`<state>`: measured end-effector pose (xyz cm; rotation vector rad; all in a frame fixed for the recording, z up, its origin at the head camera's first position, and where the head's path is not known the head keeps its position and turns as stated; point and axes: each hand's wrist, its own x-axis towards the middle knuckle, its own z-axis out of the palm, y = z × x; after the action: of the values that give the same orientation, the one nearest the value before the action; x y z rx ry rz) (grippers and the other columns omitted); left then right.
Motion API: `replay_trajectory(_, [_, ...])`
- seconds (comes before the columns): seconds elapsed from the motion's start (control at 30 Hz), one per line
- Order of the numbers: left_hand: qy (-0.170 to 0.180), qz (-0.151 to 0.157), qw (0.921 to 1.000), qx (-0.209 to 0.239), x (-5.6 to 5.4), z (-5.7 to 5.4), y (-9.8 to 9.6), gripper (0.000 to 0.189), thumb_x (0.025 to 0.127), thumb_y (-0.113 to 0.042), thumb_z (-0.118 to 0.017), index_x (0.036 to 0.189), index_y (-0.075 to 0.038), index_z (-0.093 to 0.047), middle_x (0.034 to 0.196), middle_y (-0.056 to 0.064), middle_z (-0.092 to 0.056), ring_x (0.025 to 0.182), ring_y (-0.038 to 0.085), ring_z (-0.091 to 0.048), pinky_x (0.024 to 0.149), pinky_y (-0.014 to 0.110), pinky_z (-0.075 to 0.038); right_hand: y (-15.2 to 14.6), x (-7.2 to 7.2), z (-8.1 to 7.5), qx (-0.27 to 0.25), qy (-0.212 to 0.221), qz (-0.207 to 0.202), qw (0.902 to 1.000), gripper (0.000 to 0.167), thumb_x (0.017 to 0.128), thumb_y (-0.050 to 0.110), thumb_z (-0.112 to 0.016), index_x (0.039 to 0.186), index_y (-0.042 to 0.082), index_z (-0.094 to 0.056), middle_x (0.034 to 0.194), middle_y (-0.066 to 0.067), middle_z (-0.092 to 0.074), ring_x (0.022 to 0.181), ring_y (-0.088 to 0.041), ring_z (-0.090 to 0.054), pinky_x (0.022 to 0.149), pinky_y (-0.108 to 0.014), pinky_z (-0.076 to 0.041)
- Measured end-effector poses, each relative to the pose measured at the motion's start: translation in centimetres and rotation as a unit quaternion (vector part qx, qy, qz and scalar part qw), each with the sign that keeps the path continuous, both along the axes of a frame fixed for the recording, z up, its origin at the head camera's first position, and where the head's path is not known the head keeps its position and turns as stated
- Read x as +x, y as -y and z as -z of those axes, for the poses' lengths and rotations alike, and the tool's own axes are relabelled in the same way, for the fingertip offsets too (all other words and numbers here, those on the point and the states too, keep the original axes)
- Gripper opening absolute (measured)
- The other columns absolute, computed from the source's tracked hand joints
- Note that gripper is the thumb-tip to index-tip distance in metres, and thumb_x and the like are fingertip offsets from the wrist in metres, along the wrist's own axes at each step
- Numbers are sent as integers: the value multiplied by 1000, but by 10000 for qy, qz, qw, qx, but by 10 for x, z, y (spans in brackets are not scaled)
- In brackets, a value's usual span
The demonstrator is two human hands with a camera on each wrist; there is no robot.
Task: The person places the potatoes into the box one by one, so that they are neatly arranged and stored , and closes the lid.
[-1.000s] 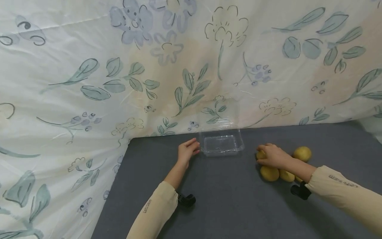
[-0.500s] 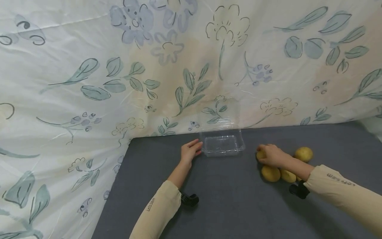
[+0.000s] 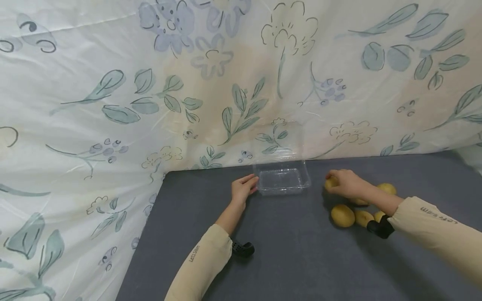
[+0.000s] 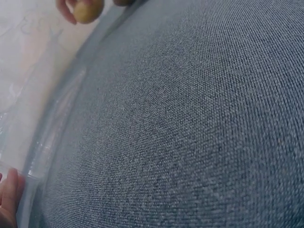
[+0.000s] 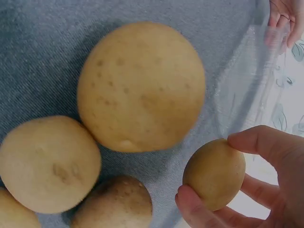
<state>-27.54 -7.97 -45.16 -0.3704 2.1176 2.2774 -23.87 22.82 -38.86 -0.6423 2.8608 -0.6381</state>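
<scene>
My right hand (image 3: pixel 349 184) pinches a small potato (image 5: pixel 216 175) between thumb and fingertips, over the grey cloth. In the right wrist view a larger potato (image 5: pixel 142 88) lies close beside it, with several more around. My left hand (image 3: pixel 242 190) is at the left side of a clear plastic clamshell box (image 3: pixel 283 191), its fairly straight fingers right at the rim. The box stands with its lid (image 3: pixel 280 142) raised against the curtain. Its base holds nothing.
Several potatoes (image 3: pixel 342 216) lie on the right of the grey cloth-covered table (image 3: pixel 286 259), under and around the right forearm. A flowered curtain (image 3: pixel 211 104) hangs along the table's back edge.
My right hand has lifted the small potato slightly off the group, baring more of the potatoes below. My left hand has shifted a little to the right along with the view.
</scene>
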Motion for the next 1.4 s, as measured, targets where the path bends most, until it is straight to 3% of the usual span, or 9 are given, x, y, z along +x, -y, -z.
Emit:
replay_trajectory(0.17, [-39,-10,10000,-20,0,3,-1,31,82,-7,-69,111,4,-65,105,18,-66,76,10,-62,70,26,-56,0,-2,-6,7,109,-3,9999,36,83,13,-64,110,-9,-55,67,-4,-52,58,-17,-44,54,-30,-37])
replay_trajectory(0.33, [22,-15,10000,-1,-1,4,-1,31,82,-9,-69,111,3,-65,106,18,-66,79,11,-62,72,26,-56,2,-3,-10,-37,60,29,10000,36,82,11,-63,110,-10,-55,59,0,-42,49,-12,-37,50,-26,-33])
replay_trajectory(0.5, [44,-88,9999,42,-2,4,-1,30,82,-10,-70,108,3,-66,104,16,-66,78,10,-61,73,27,-56,7,-7,-12,-48,-447,31,9990,32,79,12,-66,104,-7,-58,63,-2,-44,57,-15,-37,51,-26,-29])
replay_trajectory(0.67, [120,-163,9997,100,-2,3,-2,26,82,-10,-70,104,3,-68,96,11,-68,77,11,-62,73,26,-56,19,-13,-14,-149,-809,106,9966,32,78,12,-67,104,-4,-60,80,-12,-58,63,-19,-43,52,-27,-32])
replay_trajectory(0.8, [175,-250,9995,95,-2,2,-3,23,82,-10,-69,101,2,-68,90,7,-68,79,14,-63,71,26,-56,34,-17,-16,-357,-872,219,9953,36,79,14,-67,109,-3,-59,94,-19,-61,68,-21,-51,53,-29,-41])
replay_trajectory(0.93, [199,-327,9992,140,-1,2,-5,22,82,-9,-69,101,3,-68,85,5,-67,75,12,-62,70,26,-56,54,-21,-16,-558,-834,262,9946,41,79,17,-68,114,-2,-58,98,-21,-59,75,-24,-54,56,-31,-46])
replay_trajectory(1.03, [230,-323,9990,225,1,-3,-6,22,82,-7,-69,101,5,-68,82,3,-65,72,10,-60,71,27,-56,69,-27,-16,-693,-837,147,9940,40,79,15,-69,114,-2,-58,98,-20,-59,78,-27,-54,58,-33,-47])
replay_trajectory(1.27, [210,-384,9985,314,-3,2,-6,24,81,-7,-70,102,5,-68,78,1,-64,68,8,-59,69,25,-56,95,-39,-9,-850,-907,-56,9922,34,79,12,-69,110,-1,-60,98,-20,-60,81,-28,-54,61,-35,-47])
replay_trajectory(1.4, [167,-443,9984,316,-1,0,-8,25,81,-7,-70,102,6,-67,75,0,-63,67,7,-58,67,24,-56,102,-46,-2,-740,-886,-76,9933,34,79,12,-70,109,-1,-61,98,-19,-61,83,-29,-54,62,-37,-47])
